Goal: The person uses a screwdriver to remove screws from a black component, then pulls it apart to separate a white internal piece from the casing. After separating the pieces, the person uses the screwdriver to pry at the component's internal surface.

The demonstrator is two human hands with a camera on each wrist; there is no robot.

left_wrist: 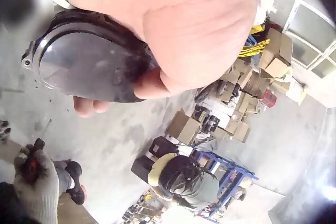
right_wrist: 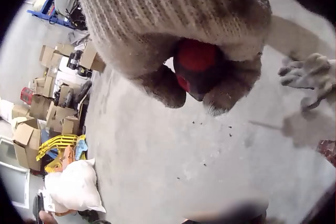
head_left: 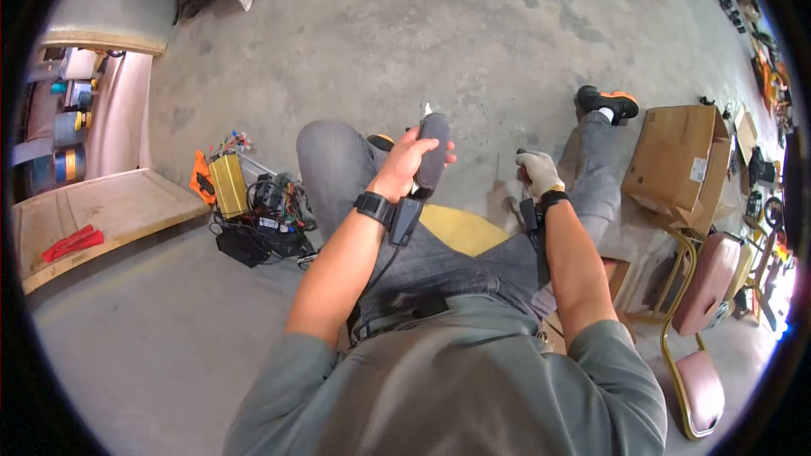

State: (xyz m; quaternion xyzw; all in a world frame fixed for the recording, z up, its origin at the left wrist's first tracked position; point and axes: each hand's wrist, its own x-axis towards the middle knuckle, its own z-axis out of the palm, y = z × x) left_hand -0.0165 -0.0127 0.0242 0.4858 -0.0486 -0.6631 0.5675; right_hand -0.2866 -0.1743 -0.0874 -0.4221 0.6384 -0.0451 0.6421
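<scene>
My bare left hand (head_left: 404, 165) grips a dark grey, elongated oval housing (head_left: 434, 145) over my lap. The thumb lies along its near face and fingertips show at its far side. In the left wrist view the housing (left_wrist: 86, 61) has a smooth, glossy face and a small screw lug at one end. My right hand (head_left: 541, 171) wears a knitted, soiled white glove and is held above the right leg. Its fingers curl round the red and black handle of a screwdriver (right_wrist: 197, 58), seen end-on in the right wrist view. The glove hides part of the handle.
A grey glove (right_wrist: 310, 77) lies on the floor. To the left are a gold metal box (head_left: 228, 186), tangled wiring (head_left: 283, 211) and a wooden board (head_left: 127, 203) with red-handled pliers. A cardboard box (head_left: 676, 160) and chair (head_left: 705, 287) stand right. Another person (left_wrist: 191, 182) sits farther off.
</scene>
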